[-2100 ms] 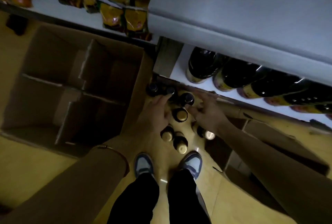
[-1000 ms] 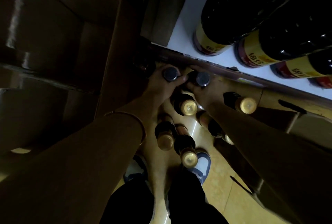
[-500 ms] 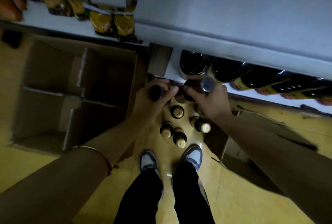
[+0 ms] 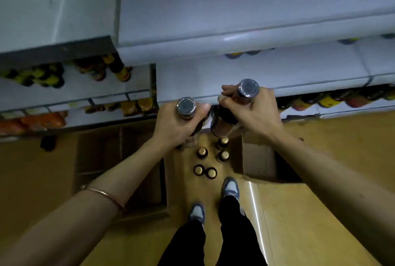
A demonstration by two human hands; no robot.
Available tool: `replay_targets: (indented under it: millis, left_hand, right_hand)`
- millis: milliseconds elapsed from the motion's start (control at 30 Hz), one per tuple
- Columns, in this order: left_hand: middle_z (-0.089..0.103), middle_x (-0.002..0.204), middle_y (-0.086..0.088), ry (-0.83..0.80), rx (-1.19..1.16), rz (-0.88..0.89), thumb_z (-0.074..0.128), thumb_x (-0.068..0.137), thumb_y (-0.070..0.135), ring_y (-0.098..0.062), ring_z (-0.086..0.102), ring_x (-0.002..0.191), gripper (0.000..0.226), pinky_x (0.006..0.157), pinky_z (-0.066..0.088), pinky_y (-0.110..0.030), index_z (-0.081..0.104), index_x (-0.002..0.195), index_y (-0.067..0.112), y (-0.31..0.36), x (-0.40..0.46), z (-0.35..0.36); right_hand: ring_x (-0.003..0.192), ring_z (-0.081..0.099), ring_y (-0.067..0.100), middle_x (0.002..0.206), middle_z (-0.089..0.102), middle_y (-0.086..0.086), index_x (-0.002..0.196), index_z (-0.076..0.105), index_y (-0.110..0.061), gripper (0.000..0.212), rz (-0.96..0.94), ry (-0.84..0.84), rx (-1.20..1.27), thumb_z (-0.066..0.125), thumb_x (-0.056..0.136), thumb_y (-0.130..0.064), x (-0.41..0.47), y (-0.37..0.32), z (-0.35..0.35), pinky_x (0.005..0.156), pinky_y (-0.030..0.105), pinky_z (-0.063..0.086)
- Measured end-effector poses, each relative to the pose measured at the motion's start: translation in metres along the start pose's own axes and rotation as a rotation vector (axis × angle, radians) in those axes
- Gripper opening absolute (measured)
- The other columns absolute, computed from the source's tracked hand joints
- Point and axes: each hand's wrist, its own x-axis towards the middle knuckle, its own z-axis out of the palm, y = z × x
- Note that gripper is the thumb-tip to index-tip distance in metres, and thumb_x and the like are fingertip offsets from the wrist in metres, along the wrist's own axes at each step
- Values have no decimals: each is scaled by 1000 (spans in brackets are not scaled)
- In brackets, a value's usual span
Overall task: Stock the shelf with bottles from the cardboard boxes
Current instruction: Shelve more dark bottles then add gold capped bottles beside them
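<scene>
Shelf unit (image 4: 245, 30) ahead, tiers grey; the middle tier's front edge runs just beyond my knuckles. Cardboard box (image 4: 119, 171) open on the floor at left, a second box (image 4: 259, 159) at right. Five gold-capped bottles (image 4: 210, 160) stand on the floor between them, ahead of my shoes. Left hand (image 4: 177, 125) grips a dark silver-capped bottle (image 4: 186, 106) by the neck; right hand (image 4: 253, 112) grips another (image 4: 248, 89), fingers curled round both. Step: carrying a pair up. Next, I judge: lift clear of the edge, set both upright on the bare tier.
</scene>
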Motion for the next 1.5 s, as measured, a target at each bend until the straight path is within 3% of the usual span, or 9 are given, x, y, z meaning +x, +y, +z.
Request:
replay_targets:
  millis: [133,233,533,667,767,1067,1200,1367,1500]
  left_hand:
    - [72,66,2,-39,-44,146,61,79,52,-13,70,66,40,67,56,-44,72,62,17,89,0,-30]
    - [72,63,4,-62,-101,244,61,76,51,-14,70,65,34,70,56,-44,69,57,25,155,-1,-42]
    - [72,62,1,-185,-214,545,66,79,36,-15,68,66,32,77,55,-37,69,51,20,312,1,-58]
    - [71,60,-3,-315,-279,566,70,85,22,-11,65,60,34,71,53,-27,69,53,12,381,-3,-53]
    - [71,61,-6,-433,-344,590,69,85,18,-17,67,60,33,72,54,-31,68,53,10,428,-9,-39]
    - [71,63,-15,-711,-440,661,65,83,12,-27,68,65,29,73,54,-34,65,54,5,558,-29,55]
    - [69,62,-17,-804,-487,623,66,79,11,-40,68,70,35,78,55,-42,64,44,9,606,-42,128]
    - [72,67,-15,-787,-446,639,67,80,16,-36,69,72,37,81,57,-44,66,44,10,662,-73,223]
    - [72,64,-5,-681,-454,647,66,80,20,-28,71,75,37,83,57,-42,69,43,18,699,-93,290]
  right_hand:
    - [79,69,33,80,68,26,75,68,8,28,-18,147,24,69,76,-20,-20,-71,-67,76,52,53]
    - [64,62,25,78,66,28,74,65,10,31,-46,252,42,73,75,-19,-39,-121,-113,65,47,51]
    - [75,68,38,77,72,21,74,69,9,51,-198,546,-10,67,54,-38,-85,-243,-228,66,52,55]
    - [75,70,33,78,73,18,76,69,10,30,-186,615,-23,72,72,-20,-105,-276,-277,74,48,58]
    - [57,66,19,66,73,9,65,70,3,20,-165,676,-49,70,76,-13,-122,-292,-315,63,35,55]
    - [79,70,36,90,73,23,82,70,9,44,-41,895,-83,71,66,-31,-179,-293,-456,81,51,56]
    - [70,67,30,87,74,21,74,70,3,30,-12,1008,-82,71,69,-26,-215,-266,-527,72,39,56]
    - [59,65,19,72,74,12,76,73,8,28,-10,1035,-90,68,75,-20,-253,-220,-611,65,31,53]
    - [64,65,22,72,74,14,70,73,4,30,-19,1034,-154,69,71,-25,-270,-179,-674,69,38,55]
